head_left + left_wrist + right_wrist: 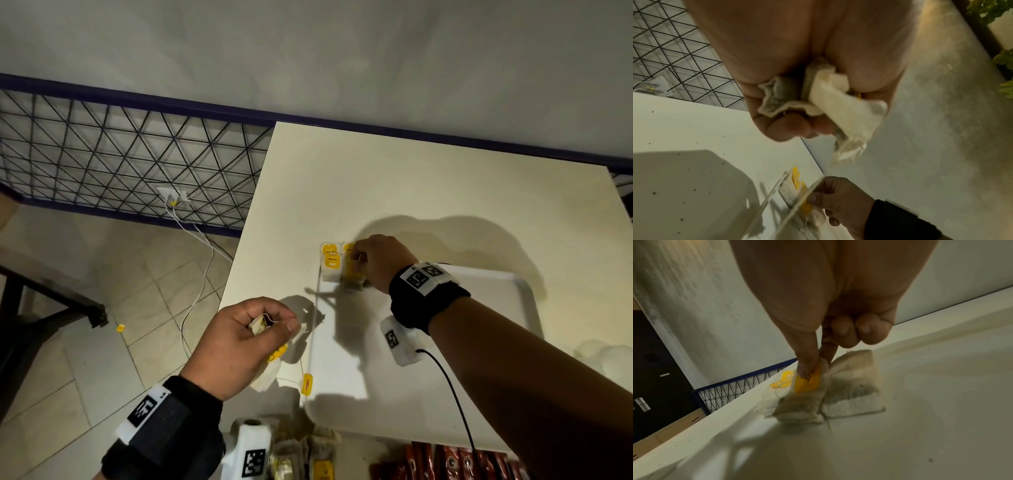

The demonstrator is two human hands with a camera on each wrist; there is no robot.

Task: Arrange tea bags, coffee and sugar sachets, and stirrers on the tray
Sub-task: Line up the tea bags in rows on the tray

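Right hand [380,265]: thumb and forefinger pinch a yellow-tagged tea bag [807,394] in the tray [496,284]'s far-left corner, long axis running away from the person.
Left hand [239,342]: clutches bunched tea bags [818,97] left of the tray.

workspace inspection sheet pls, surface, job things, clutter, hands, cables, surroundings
surface: white table, white tray on it.
job's things: tea bags at the tray's far left corner; more bags and red sachets at the near edge.
clutter: yellow tag on the floor.
grippers: left hand grips a bunch of tea bags; right hand pinches a bag's tag on the tray.
cables: white cables from a wall socket; black wire at the right wrist.
surroundings: wire grid, tiled floor.
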